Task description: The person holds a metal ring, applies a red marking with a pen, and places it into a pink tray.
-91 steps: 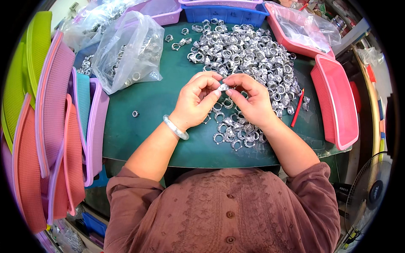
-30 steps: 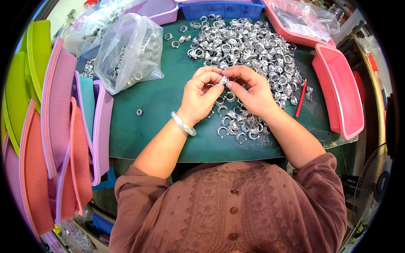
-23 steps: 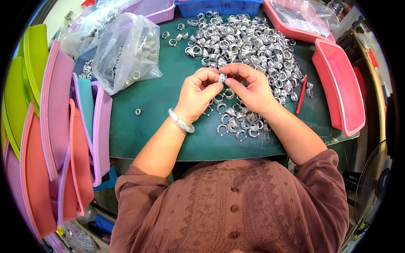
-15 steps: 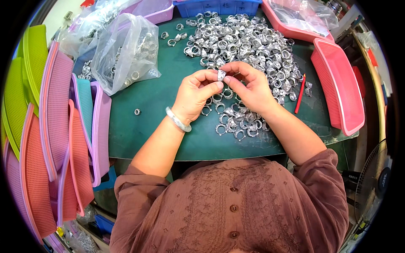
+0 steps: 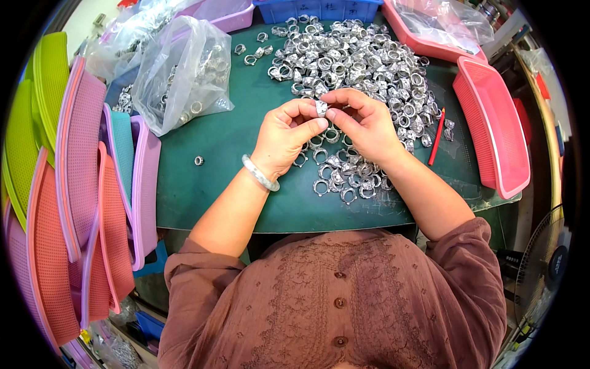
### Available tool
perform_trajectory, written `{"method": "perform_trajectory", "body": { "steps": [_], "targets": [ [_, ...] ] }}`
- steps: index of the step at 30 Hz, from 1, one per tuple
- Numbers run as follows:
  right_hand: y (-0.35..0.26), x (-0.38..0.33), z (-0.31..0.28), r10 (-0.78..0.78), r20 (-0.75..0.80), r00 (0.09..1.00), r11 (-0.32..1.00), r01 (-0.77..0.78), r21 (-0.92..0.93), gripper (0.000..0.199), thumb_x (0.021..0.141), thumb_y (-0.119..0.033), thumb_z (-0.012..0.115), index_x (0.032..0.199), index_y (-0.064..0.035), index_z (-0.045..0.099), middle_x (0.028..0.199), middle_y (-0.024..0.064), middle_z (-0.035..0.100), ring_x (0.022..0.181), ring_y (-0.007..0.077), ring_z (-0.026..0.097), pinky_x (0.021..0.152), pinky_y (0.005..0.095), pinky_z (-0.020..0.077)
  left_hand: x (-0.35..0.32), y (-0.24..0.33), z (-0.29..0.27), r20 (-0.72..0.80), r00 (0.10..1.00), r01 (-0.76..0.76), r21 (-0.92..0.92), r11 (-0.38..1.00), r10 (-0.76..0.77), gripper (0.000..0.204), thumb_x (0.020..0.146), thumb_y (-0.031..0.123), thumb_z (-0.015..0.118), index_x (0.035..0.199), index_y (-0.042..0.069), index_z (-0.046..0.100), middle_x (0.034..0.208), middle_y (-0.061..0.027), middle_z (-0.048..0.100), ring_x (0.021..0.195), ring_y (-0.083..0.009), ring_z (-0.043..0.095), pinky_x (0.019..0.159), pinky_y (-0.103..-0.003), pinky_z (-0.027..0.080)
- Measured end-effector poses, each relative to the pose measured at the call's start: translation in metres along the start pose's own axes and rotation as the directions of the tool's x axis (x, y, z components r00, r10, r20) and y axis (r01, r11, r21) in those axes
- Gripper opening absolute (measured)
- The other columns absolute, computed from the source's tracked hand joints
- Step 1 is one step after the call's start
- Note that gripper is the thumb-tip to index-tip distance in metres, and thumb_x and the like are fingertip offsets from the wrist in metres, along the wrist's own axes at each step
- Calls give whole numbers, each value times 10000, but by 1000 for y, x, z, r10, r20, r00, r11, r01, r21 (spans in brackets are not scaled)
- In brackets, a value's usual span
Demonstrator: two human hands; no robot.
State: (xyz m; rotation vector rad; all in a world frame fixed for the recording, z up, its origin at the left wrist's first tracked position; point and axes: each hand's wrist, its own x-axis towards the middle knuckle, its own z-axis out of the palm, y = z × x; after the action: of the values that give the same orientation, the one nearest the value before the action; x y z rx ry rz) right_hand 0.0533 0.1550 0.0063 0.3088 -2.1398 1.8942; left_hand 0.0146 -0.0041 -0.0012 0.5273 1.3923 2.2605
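Between the fingertips of both hands I hold one silver-coloured ring [image 5: 321, 108] above the table. My left hand [image 5: 284, 132], with a pale bangle [image 5: 260, 174] on its wrist, pinches the ring from the left. My right hand [image 5: 367, 125] is closed on its right side with thumb and fingers. Behind and to the right of my hands spreads a large pile of similar rings [image 5: 350, 55]. A smaller group of rings [image 5: 349, 178] lies beneath and nearer to me, partly covered by my right hand and forearm.
A lone ring [image 5: 199, 160] lies left on the green table [image 5: 215, 197]. A clear bag of rings [image 5: 184, 80] stands back left; stacked plastic baskets [image 5: 80, 160] line the left. At right are a red pencil [image 5: 437, 137], a pink basket [image 5: 491, 129] and a fan [image 5: 541, 270].
Both hands keep hold of the ring in nearly the same place. The view has shifted slightly; nothing else has visibly moved.
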Motion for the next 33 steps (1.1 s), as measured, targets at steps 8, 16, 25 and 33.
{"method": "perform_trajectory", "body": {
  "steps": [8, 16, 25, 33],
  "targets": [
    [-2, 0, -2, 15, 27, 1000, 1000, -15, -19, 203, 808, -66, 587, 1004, -24, 613, 940, 46, 611, 793, 101, 565, 692, 229, 450, 0, 1, 1, -1, 1000, -7, -3, 1000, 7, 125, 757, -37, 642, 844, 36, 590, 849, 2, 575, 754, -63, 526, 669, -194, 440],
    [-8, 0, -4, 84, 73, 994, 995, -80, -54, 207, 828, -38, 572, 1028, 13, 592, 943, 31, 578, 865, 90, 547, 753, 219, 441, -1, 1, 2, -6, 1000, 9, -6, 1000, -9, 130, 752, -31, 651, 846, 38, 592, 816, 3, 587, 731, -63, 532, 654, -190, 440],
    [-11, 1, -8, 65, 58, 996, 993, -59, -100, 219, 818, -68, 577, 1028, -14, 604, 938, 45, 600, 817, 100, 554, 711, 226, 448, -2, 1, 1, -42, 999, 25, 81, 996, -21, 129, 743, -22, 662, 829, 41, 587, 793, 13, 574, 710, -60, 524, 630, -183, 429],
    [-55, -19, -106, -277, 62, 959, 574, 217, -790, 138, 724, 17, 539, 842, -20, 600, 817, 124, 584, 782, 291, 574, 678, 347, 464, -5, -3, -9, -26, 1000, -11, 144, 990, 14, 168, 768, 0, 634, 924, 22, 576, 901, -41, 587, 806, -131, 568, 723, -266, 477]
  ]
}}
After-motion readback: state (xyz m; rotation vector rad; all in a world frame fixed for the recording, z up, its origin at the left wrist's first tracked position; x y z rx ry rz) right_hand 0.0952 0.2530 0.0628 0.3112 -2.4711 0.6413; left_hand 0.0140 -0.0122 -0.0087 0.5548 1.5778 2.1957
